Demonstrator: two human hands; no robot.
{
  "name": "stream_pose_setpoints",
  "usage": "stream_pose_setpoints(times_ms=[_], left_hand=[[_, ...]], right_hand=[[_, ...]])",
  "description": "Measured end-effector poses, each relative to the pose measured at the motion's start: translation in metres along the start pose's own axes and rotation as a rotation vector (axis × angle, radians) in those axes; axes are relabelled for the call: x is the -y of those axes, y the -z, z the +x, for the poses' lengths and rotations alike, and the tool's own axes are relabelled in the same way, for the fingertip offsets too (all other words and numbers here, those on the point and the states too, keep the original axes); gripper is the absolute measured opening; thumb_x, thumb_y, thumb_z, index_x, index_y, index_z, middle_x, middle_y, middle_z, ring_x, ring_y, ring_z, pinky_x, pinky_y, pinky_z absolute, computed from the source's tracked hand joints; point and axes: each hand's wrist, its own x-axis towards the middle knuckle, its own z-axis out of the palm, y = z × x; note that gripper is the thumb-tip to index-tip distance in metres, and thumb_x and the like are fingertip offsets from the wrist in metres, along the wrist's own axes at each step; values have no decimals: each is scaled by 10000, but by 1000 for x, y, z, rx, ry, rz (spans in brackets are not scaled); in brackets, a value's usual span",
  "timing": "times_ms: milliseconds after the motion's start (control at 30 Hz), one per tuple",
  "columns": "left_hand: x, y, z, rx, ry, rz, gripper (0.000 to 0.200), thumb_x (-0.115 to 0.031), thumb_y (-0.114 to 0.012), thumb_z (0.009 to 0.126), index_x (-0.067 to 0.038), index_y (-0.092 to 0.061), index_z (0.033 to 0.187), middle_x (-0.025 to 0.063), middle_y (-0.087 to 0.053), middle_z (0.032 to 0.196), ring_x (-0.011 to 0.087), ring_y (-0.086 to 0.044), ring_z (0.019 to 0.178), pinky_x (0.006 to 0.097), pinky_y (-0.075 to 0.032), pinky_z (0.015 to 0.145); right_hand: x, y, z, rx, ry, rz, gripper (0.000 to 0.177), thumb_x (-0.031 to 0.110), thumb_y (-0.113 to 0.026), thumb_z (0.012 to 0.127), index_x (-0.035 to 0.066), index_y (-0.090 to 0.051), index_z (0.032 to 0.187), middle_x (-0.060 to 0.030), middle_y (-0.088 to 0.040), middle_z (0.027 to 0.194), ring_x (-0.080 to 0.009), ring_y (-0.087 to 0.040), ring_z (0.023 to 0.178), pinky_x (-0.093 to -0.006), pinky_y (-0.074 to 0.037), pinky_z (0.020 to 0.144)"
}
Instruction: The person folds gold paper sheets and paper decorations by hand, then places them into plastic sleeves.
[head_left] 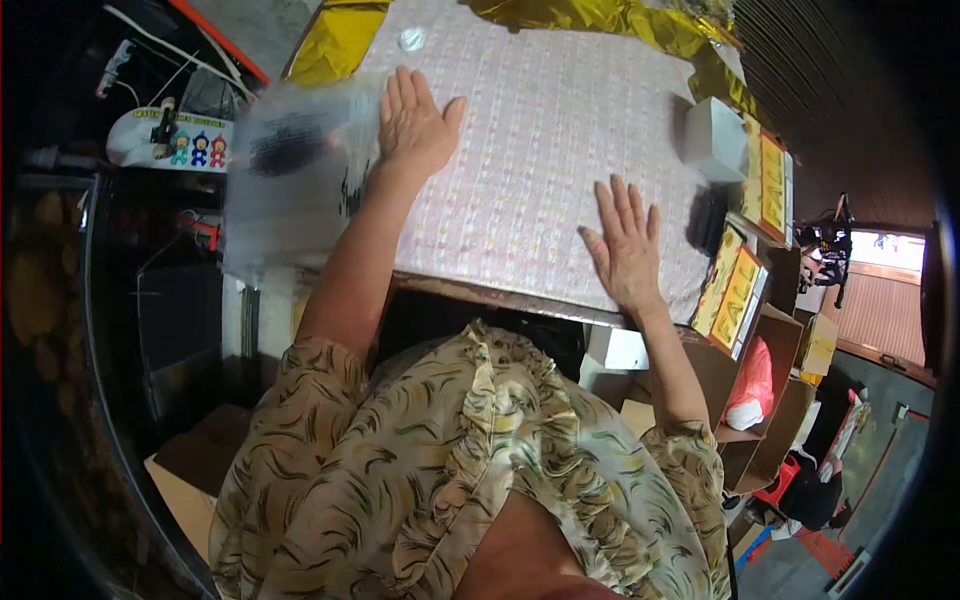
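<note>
My left hand [416, 128] lies flat, palm down, with its thumb spread, at the right edge of a stack of clear plastic bags [300, 190] with dark print. Nothing is in its grasp. My right hand [627, 250] rests palm down near the front edge of the table, fingers apart, also holding nothing. Under both hands is a pale pink checked tablecloth [530, 150]. A small round silvery thing [411, 39] sits just beyond my left fingertips.
Shiny gold sheeting [335, 45] covers the table's far edge. On the right stand a white box [715, 140], a dark object [708, 218] and yellow boxes [737, 292] marked "FALL". A skateboard deck [185, 140] is at left. Cardboard shelves hold a red bag [755, 375].
</note>
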Motion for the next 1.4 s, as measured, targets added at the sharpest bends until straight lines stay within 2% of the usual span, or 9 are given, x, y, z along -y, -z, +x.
stream_pose_setpoints(times_ms=[200,267,467,767,1133,1200,1267,1333,1400], left_hand=[[-1,4,6,4,1,127,789,-502,-532,1013,128,-400,1471,340,-296,1597,464,-311,1480,527,-289,1205],[-22,42,34,131,-23,93,682,-446,-579,999,93,-488,1407,303,-424,1513,446,-436,1379,522,-383,1119],[-40,-15,175,-98,-495,-310,239,-247,-721,927,-50,-765,1056,91,-761,1011,334,-723,923,441,-563,848],[-11,-63,262,301,-336,-660,322,-324,-877,763,-146,-821,1025,81,-775,951,169,-710,791,303,-560,771],[-64,-23,314,204,-513,-320,220,-276,-794,810,-72,-779,891,77,-758,848,265,-693,738,385,-542,720],[-92,30,281,369,-521,-229,318,-210,-660,912,6,-693,1143,270,-686,1127,454,-638,1030,555,-501,886],[-88,2,268,-751,-708,-192,193,-262,-773,841,-105,-762,953,67,-752,924,295,-694,829,413,-527,800],[-92,-9,260,-557,-684,-208,232,-288,-752,885,-133,-743,1057,44,-721,1026,295,-666,1008,445,-484,923],[-97,-30,263,99,-614,-244,271,-343,-701,940,-103,-738,1062,33,-672,1086,267,-581,1160,443,-411,1025]], right_hand=[[20,15,-7,259,329,165,677,502,-511,1020,232,-336,1615,-42,-265,1698,-315,-149,1586,-606,-63,1266],[19,26,2,426,390,693,439,418,-635,980,196,-674,1357,-22,-535,1539,-287,-335,1527,-540,-66,1289],[-4,22,126,-47,-5,885,230,91,-626,975,-18,-717,1155,-216,-722,1189,-323,-722,1092,-390,-560,958],[-55,-38,343,-366,112,625,226,51,-631,977,17,-719,1182,-146,-759,1153,-240,-733,1044,-337,-545,932],[-21,-37,403,-300,-121,354,383,284,-821,791,4,-712,1029,-235,-742,942,-425,-716,909,-496,-565,833],[-27,-43,419,-479,-234,458,325,272,-806,809,3,-730,974,-250,-736,923,-461,-703,861,-516,-564,791],[-54,-37,446,-514,-297,520,253,250,-793,840,16,-749,929,-176,-761,872,-378,-736,769,-470,-577,718],[-90,-9,465,-374,-422,1322,203,221,-753,921,25,-760,971,-65,-757,834,-207,-708,723,-361,-568,686],[-108,11,473,-462,-316,1036,155,127,-661,982,-17,-716,990,-90,-722,844,-193,-655,715,-362,-525,650]])
